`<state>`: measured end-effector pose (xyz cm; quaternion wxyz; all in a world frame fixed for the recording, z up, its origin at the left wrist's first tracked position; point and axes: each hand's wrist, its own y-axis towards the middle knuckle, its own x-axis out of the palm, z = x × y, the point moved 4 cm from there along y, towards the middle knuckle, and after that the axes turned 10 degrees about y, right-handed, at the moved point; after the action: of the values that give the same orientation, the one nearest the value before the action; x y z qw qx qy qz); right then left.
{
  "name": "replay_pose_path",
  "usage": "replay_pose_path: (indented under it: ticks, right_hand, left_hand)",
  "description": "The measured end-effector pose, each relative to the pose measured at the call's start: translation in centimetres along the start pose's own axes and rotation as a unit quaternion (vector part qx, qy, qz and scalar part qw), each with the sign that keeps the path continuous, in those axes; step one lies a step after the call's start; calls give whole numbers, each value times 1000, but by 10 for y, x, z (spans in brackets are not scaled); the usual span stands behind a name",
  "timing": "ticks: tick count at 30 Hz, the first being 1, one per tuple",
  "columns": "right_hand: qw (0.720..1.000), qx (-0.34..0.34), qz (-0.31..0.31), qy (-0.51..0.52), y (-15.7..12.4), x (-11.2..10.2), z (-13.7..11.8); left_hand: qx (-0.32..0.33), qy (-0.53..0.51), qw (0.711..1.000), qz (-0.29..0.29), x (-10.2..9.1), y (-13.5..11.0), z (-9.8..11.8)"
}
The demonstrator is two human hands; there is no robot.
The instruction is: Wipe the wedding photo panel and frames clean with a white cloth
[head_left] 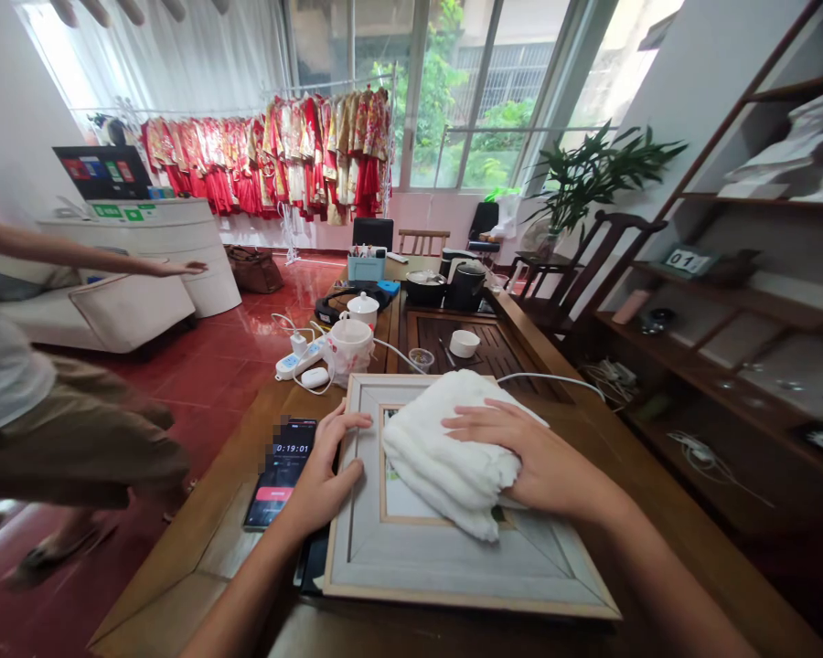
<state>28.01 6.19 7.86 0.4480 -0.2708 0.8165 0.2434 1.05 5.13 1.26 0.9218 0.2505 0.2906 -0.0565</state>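
A picture frame (445, 571) with a wide grey border and pale wooden edges lies on the wooden table (171, 585) in front of me. My left hand (325, 461) grips its left edge, thumb and forefinger resting on the border. Across the upper middle of the frame lies a folded white cloth (439, 448), hiding much of the picture inside. My right hand (541, 461) holds this cloth down against the frame, fingers stretched over its top and the thumb out of sight. Beside my left wrist is a phone (281, 475) with a lit timer screen. Something dark sticks out under the frame's left side.
Beyond the frame stand a white cup (351, 343), a lidded cup (363, 309), a power strip (300, 356) with cables, and a small white bowl (464, 344) on a tea tray (507, 366). Shelves (733, 302) line the right. A person (61, 384) walks at left.
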Motion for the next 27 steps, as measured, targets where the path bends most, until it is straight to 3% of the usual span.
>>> replay_pose_path:
  ticks: [2, 6, 9, 16, 19, 27]
  right_hand:
    - [1000, -18, -10, 12, 1, 4, -7]
    - [992, -62, -90, 57, 2, 13, -31]
    - [990, -62, -113, 61, 3, 14, -34]
    - [1000, 1, -4, -25, 0, 3, 0]
    - [999, 1, 6, -35, 1, 4, 1]
    - [990, -74, -107, 50, 3, 17, -33]
  left_hand:
    - [-2, 1, 1000, -1, -1, 0, 2]
    - [-9, 5, 1000, -1, -1, 1, 5]
    - [-12, 4, 1000, -3, 0, 1, 4]
    - [-9, 1, 1000, 0, 0, -1, 3]
    - [-5, 2, 1000, 1, 0, -1, 3]
    - [-6, 7, 1000, -3, 1, 1, 2]
